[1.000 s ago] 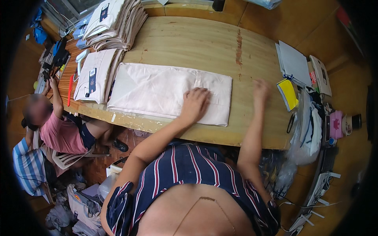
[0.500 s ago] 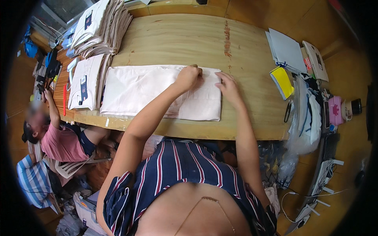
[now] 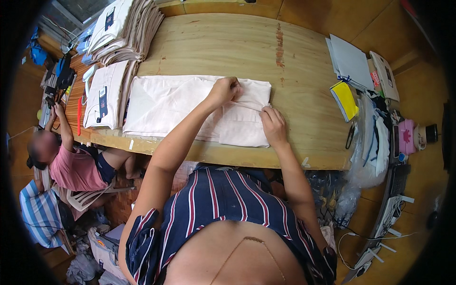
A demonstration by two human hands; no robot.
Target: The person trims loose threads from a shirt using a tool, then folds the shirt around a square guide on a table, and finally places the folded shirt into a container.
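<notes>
A pale pink folded garment (image 3: 166, 107) lies flat and lengthwise on the wooden table in front of me. My left hand (image 3: 224, 92) is closed on its upper layer near the far edge, the fingertips partly hidden. At the garment's right end my right hand (image 3: 274, 125) has its fingers bent over the edge, gripping the cloth. Creases run through the fabric between the two hands, and the near right part forms a smooth flap. What kind of garment it is, I cannot tell.
Left of the garment sit a short stack of tagged folded garments (image 3: 107, 97) and a taller stack (image 3: 137, 35). A yellow packet (image 3: 344, 100), white sheets (image 3: 351, 61) and plastic bags (image 3: 375, 142) line the right side. A person in pink (image 3: 78, 166) sits at the left.
My right hand has come nearer along the garment's right edge and its fingers have curled onto the cloth. Creases now stretch between my hands. My left hand stays at nearly the same spot.
</notes>
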